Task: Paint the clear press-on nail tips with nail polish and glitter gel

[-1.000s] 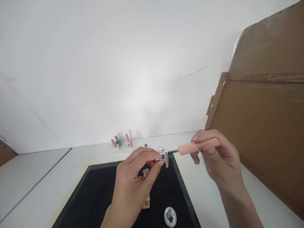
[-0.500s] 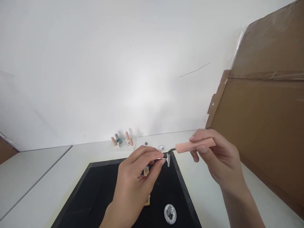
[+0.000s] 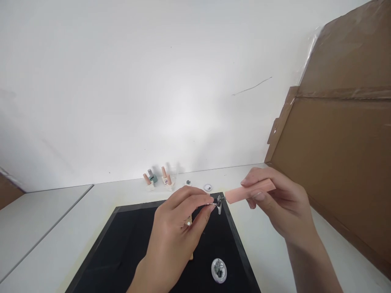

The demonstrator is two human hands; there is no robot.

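Wall [image 3: 152, 89] fills most of my view. Cardboard [image 3: 336, 162] stands on the right, white tabletop [image 3: 262, 244] below, black mat [image 3: 128, 244] on it.

Both hands are up over the mat's far right corner. Left hand [image 3: 175, 232]: closed, thumb and fingers pinching a thin metal stem. Right hand [image 3: 281, 203]: closed around a pink handle [image 3: 250, 191], pen-style, brush end pointing at the left fingertips.

Small bottles [image 3: 168, 182] sit against the wall, three peach caps, one grey. Oval piece [image 3: 219, 270] lies on the near right part of the mat. Yellow piece [image 3: 188, 221] is mostly hidden by the left hand. White disc [image 3: 207, 187] is on the tabletop just past the mat.

Clear piece [image 3: 219, 206] is at the end of the metal stem [image 3: 210, 204], just off the left fingertips. Brush [image 3: 222, 198] is at its upper end; I read contact but can't confirm.

Step in hand, my judgement: brushing the clear piece. Next move calls for a firm left pinch, light right-hand pressure, and fingertips clear of the bristles.
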